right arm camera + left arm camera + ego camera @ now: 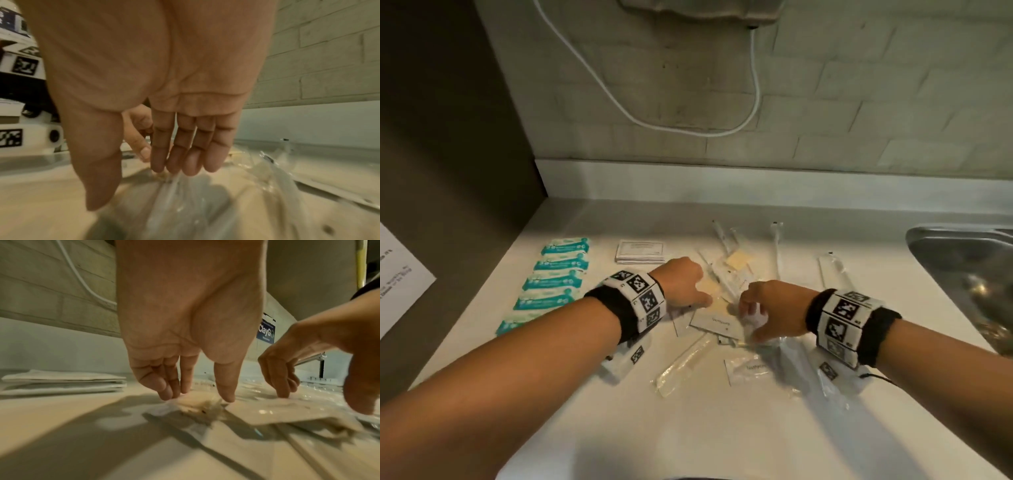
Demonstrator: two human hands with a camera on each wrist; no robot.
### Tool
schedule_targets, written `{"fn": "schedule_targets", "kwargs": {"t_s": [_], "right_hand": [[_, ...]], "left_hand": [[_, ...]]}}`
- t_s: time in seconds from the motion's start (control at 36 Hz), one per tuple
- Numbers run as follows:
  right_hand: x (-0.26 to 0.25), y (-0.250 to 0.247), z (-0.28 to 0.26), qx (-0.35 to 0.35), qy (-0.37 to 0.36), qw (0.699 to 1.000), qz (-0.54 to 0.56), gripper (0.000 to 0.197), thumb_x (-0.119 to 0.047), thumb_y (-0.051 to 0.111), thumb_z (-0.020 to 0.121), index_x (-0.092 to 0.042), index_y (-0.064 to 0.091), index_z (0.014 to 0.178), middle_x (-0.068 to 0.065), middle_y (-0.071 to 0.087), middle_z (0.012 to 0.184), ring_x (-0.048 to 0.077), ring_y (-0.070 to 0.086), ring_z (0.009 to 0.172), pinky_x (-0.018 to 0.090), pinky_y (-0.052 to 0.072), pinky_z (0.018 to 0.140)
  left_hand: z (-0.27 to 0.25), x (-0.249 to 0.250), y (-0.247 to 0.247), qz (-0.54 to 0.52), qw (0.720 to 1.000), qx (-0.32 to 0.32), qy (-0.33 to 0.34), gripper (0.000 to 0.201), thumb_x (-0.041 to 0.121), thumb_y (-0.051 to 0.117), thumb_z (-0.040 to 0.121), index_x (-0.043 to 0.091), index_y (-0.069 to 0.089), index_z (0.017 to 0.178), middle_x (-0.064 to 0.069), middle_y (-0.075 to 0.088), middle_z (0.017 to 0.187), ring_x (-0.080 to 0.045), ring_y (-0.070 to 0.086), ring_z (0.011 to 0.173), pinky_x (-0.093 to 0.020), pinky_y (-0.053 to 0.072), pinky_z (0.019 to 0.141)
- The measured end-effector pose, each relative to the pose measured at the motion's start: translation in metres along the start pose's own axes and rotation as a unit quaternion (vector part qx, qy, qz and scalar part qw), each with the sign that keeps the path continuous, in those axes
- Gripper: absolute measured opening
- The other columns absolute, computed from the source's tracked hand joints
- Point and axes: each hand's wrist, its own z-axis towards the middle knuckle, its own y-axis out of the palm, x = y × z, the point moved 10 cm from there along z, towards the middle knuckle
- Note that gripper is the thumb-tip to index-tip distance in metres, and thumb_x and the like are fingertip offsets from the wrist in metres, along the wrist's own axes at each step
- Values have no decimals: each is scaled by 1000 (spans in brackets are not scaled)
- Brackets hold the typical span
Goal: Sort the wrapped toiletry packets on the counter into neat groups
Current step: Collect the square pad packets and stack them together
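**Picking through the loose pile, mid-sort**

Sorting looks partly done: 5 teal packets (pixel 561 274) lie in a tidy column at the counter's (pixel 722 428) left, and a squared stack of white sachets (pixel 640 251) sits just beside them. Everything else — clear sleeves, flat white envelopes, pale yellow squares — is a crossed heap (pixel 726 308) between the hands.

The left hand (pixel 681 286) reaches down with straight fingers (pixel 166 392), tips touching a crinkled sachet (pixel 197 405) and gripping nothing. The right hand (pixel 774 308) likewise holds nothing; its relaxed fingertips (pixel 176 162) press on a glossy clear wrapper (pixel 185 203).

Next move, by my reading: pinch 1 packet free of the overlap. Slick film and thin flat paper will likely slide, dragging neighbours along.
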Motion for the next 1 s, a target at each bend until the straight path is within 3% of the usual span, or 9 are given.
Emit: {"fn": "schedule_targets", "kwargs": {"t_s": [0.11, 0.17, 0.31, 0.42, 0.61, 0.78, 0.92, 0.94, 1.0], "right_hand": [[10, 12, -8, 26, 22, 999, -15, 53, -46, 77, 72, -29, 60, 119, -8, 54, 116, 12, 51, 96, 26, 46, 86], [11, 13, -9, 36, 22, 999, -23, 56, -48, 76, 72, -29, 60, 122, -7, 53, 116, 13, 52, 98, 27, 46, 87], [10, 13, -13, 20, 14, 998, -66, 64, -53, 71, 76, -30, 51, 133, -3, 51, 120, 18, 53, 110, 35, 48, 93], [10, 12, -14, 13, 2, 997, -78, 63, -54, 71, 76, -29, 52, 130, -1, 51, 120, 20, 50, 112, 34, 47, 91], [22, -6, -16, 15, -4, 1000, -5, 54, -40, 77, 76, -28, 61, 126, -1, 54, 124, 17, 52, 111, 26, 38, 90], [28, -29, -12, 38, -16, 997, 61, 51, -35, 77, 77, -28, 60, 125, -3, 57, 125, 10, 50, 103, 24, 38, 87], [20, -64, -4, 119, -40, 987, 104, 50, -30, 77, 78, -18, 58, 123, -3, 61, 122, 9, 53, 96, 18, 38, 77], [18, -68, -2, 127, -44, 986, 96, 51, -30, 78, 77, -18, 58, 123, -3, 61, 120, 9, 53, 95, 19, 38, 77], [10, -72, 4, 133, -53, 988, 63, 51, -30, 79, 76, -20, 58, 121, -3, 62, 118, 11, 55, 96, 21, 40, 78]], "left_hand": [[3, -5, 9, -48, 998, -8, -50, 45, 42, 74, 81, 14, 60, 114, -6, 69, 103, -22, 69, 84, -35, 58, 70], [3, -5, 10, -79, 995, -10, -64, 39, 34, 76, 79, 15, 60, 109, -6, 72, 92, -17, 68, 70, -30, 56, 58], [-1, 2, -1, -73, 996, 32, -50, 51, 32, 74, 73, 19, 56, 119, 5, 57, 106, -13, 59, 89, -27, 49, 70], [-5, 4, -3, -88, 994, 51, -39, 51, 34, 76, 74, 19, 57, 119, 3, 54, 109, -15, 55, 96, -26, 43, 72], [-25, 8, -14, -175, 981, 82, -3, 39, 26, 79, 75, 27, 56, 107, 1, 55, 105, -15, 57, 88, -22, 43, 64], [-35, 10, -12, -254, 965, 63, 2, 38, 15, 74, 80, 29, 61, 112, 2, 63, 100, -14, 62, 85, -21, 47, 63], [-36, 15, -7, -359, 933, 29, -7, 43, 0, 64, 87, 19, 58, 124, -18, 67, 101, -30, 70, 75, -49, 60, 72], [-36, 17, -8, -378, 925, 26, -11, 43, -1, 61, 88, 19, 56, 126, -20, 66, 103, -30, 71, 73, -48, 61, 67], [-35, 20, -13, -400, 916, 35, -13, 39, 0, 54, 92, 15, 56, 127, -18, 66, 105, -23, 70, 72, -35, 58, 57]]}}
